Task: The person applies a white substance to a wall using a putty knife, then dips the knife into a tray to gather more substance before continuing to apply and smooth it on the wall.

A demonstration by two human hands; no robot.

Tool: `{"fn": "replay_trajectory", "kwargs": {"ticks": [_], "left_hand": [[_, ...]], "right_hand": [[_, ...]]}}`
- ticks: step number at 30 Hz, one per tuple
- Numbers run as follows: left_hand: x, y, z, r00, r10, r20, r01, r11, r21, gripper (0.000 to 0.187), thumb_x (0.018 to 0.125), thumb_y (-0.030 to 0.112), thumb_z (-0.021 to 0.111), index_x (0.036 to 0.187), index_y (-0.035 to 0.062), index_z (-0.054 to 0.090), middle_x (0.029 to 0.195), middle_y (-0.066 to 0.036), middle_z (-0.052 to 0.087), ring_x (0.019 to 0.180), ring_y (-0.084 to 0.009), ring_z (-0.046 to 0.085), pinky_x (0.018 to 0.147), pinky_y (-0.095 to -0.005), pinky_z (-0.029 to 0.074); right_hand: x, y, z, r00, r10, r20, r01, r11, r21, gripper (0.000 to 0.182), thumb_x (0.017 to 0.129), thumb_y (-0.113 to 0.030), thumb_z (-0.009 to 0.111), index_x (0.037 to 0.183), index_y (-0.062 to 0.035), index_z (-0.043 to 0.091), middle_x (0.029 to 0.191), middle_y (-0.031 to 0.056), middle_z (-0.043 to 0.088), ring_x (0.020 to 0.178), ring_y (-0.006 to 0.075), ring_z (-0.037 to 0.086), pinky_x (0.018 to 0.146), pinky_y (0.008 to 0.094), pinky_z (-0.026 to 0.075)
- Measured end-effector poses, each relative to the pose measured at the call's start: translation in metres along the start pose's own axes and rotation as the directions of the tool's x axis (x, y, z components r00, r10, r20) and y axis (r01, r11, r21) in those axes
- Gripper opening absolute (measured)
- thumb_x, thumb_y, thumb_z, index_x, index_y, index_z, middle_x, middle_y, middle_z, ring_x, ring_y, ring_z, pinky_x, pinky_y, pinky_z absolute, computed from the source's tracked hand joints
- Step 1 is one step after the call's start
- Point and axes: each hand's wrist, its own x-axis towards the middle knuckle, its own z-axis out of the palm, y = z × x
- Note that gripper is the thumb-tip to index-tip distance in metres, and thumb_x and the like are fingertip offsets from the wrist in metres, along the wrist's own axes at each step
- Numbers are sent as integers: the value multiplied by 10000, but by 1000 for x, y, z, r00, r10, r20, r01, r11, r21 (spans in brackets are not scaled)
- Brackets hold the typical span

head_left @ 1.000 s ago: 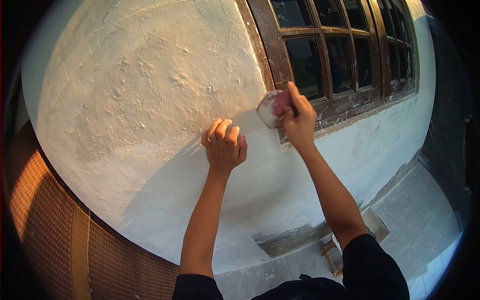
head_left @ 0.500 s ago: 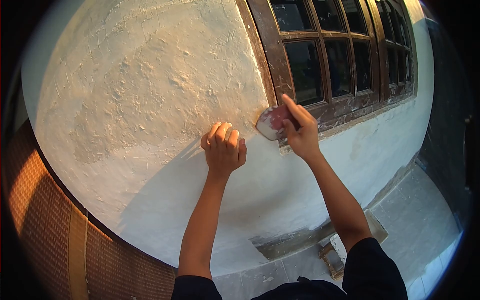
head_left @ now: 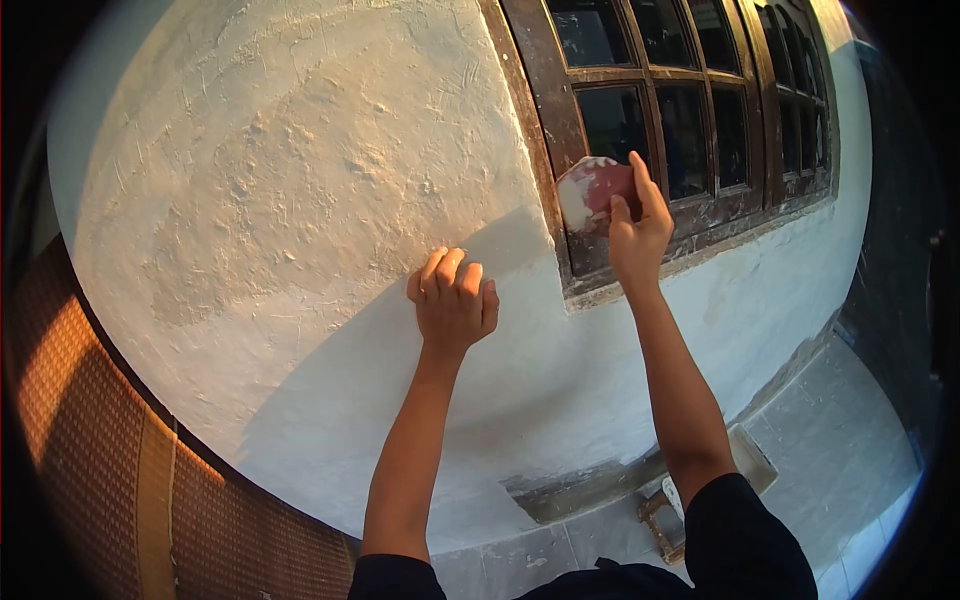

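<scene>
My right hand grips a dark red, flat putty scraper, its left part coated with white paste. The forefinger points up along the back of the scraper, and the thumb presses on its near face. In this view the scraper overlaps the lower left corner of the brown window frame. To the left, my left hand is against the pale wall, palm side turned to it, fingers bent and slightly apart. No tool shows in it. Rough, ridged plaster covers the wall above and left of that hand.
Dark glass panes fill the wooden window at the upper right. A small wooden stool stands low by my right arm on the grey tiled floor. Brown woven matting is at the lower left.
My right hand has moved up and right with the scraper, from the wall edge beside the frame to over the window's lower corner. My left hand has barely shifted.
</scene>
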Motion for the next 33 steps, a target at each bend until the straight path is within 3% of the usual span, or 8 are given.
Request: {"fn": "replay_trajectory", "kwargs": {"ticks": [3,8,11,18,21,25,30,33], "left_hand": [[3,0,2,1000,1,-13,-1,1000,0,284,922,272,515,1135,92,458,1180,-119,515,1158,-315,472,953,-466,275],[1,1,0,1000,-10,2,10,1000,-1,284,919,277,521,1125,89,473,1183,-123,522,1166,-319,467,951,-465,282],[3,1,-4,1000,1,24,-1,1000,2,294,905,269,529,1133,93,467,1184,-119,523,1164,-316,469,948,-464,284],[0,1,1,1000,-1,-6,1,1000,7,268,924,264,510,1132,101,459,1185,-119,521,1163,-311,469,939,-469,284],[2,0,-3,1000,10,12,-9,1000,-8,277,919,262,513,1137,102,454,1181,-116,521,1153,-309,474,940,-464,282],[1,0,0,1000,17,-9,-18,1000,-9,261,928,260,502,1124,96,447,1180,-118,520,1149,-312,478,936,-464,282],[1,-1,0,1000,17,-23,-18,1000,-21,252,928,258,498,1114,95,447,1182,-120,520,1152,-310,477,940,-460,282],[0,-1,0,999,31,-26,-32,999,-30,264,939,273,490,1122,87,447,1182,-133,516,1149,-317,479,939,-464,285]], "right_hand": [[-25,-23,11,894,-272,357,265,962,71,616,733,142,565,1325,-28,579,849,133,607,738,215,628,696,305,513],[-7,-11,5,996,-32,79,31,999,9,618,736,114,569,1332,-49,576,839,134,591,730,269,624,711,329,503],[-30,-38,11,885,-171,433,173,984,37,619,731,132,532,1326,-35,572,853,144,600,759,293,630,733,341,507],[-9,-14,3,984,-123,132,117,992,52,623,746,140,531,1343,-35,563,865,124,596,765,216,633,725,306,505],[-35,-36,12,825,-165,541,201,980,-7,639,761,162,555,1364,-48,556,862,94,594,780,155,595,731,258,482],[-5,-8,4,994,-64,87,64,998,-5,631,729,148,550,1328,-50,577,817,128,608,750,231,643,734,329,519],[-37,-33,11,842,-167,513,181,983,22,639,718,118,573,1337,-39,573,817,149,602,744,289,635,721,341,512],[-19,-6,14,965,-196,174,196,980,20,631,713,148,539,1318,-27,580,852,123,615,735,239,645,678,338,523]]}}
